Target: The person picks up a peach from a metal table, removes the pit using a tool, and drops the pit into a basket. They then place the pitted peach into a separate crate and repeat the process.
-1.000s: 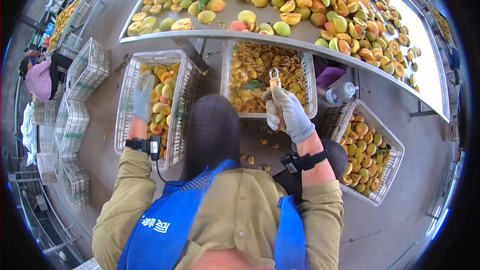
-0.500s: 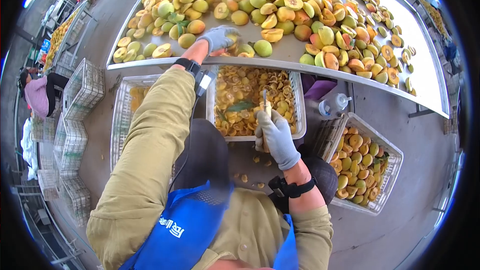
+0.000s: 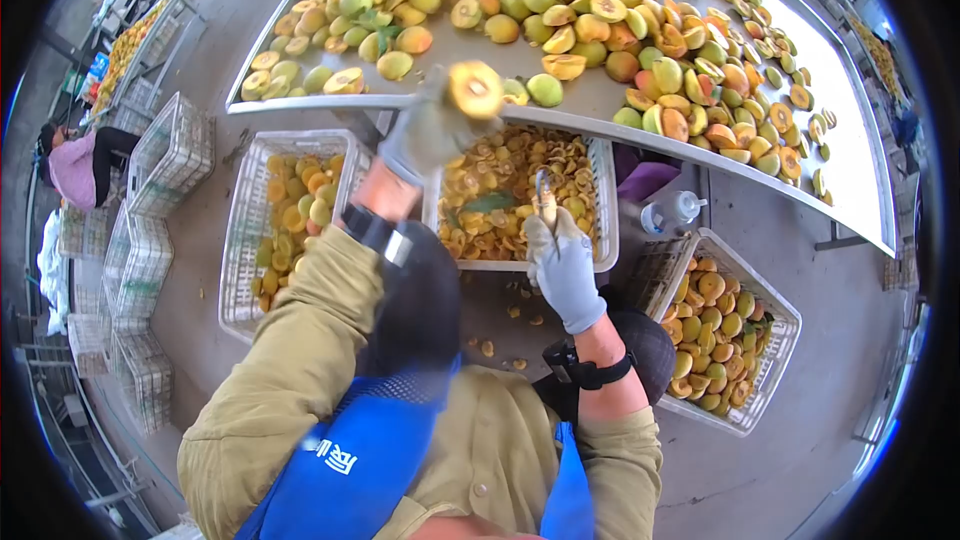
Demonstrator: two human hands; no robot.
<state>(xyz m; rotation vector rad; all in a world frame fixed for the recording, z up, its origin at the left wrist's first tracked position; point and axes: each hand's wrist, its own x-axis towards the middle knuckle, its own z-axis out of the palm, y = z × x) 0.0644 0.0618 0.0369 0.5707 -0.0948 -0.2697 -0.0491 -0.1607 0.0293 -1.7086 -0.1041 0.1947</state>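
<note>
My left hand (image 3: 422, 138), gloved in grey and blurred by motion, grips a peach half (image 3: 475, 90), its cut face showing a brown centre. It is just in front of the table edge, above the middle crate (image 3: 606, 202). Fruit scraps (image 3: 570, 160) and a green leaf fill much of that crate. My right hand (image 3: 563, 265), also gloved, is closed around the light handle of a pitting tool (image 3: 546, 202) with a narrow, curved metal tip. The tool points up over the scraps. Many whole and halved peaches (image 3: 590, 28) lie heaped on the metal table (image 3: 470, 60).
Peach halves fill a left crate (image 3: 240, 270) and a tilted right crate (image 3: 795, 330). A clear bottle (image 3: 655, 218) stands near the right crate. Stacked crates (image 3: 140, 265) line the left side, with a seated person (image 3: 75, 165) beyond. Scraps lie on the floor.
My left hand has come back from the tabletop fruit towards me, carrying a peach half. The left crate shows more from behind my arm. My right hand still holds the tool.
</note>
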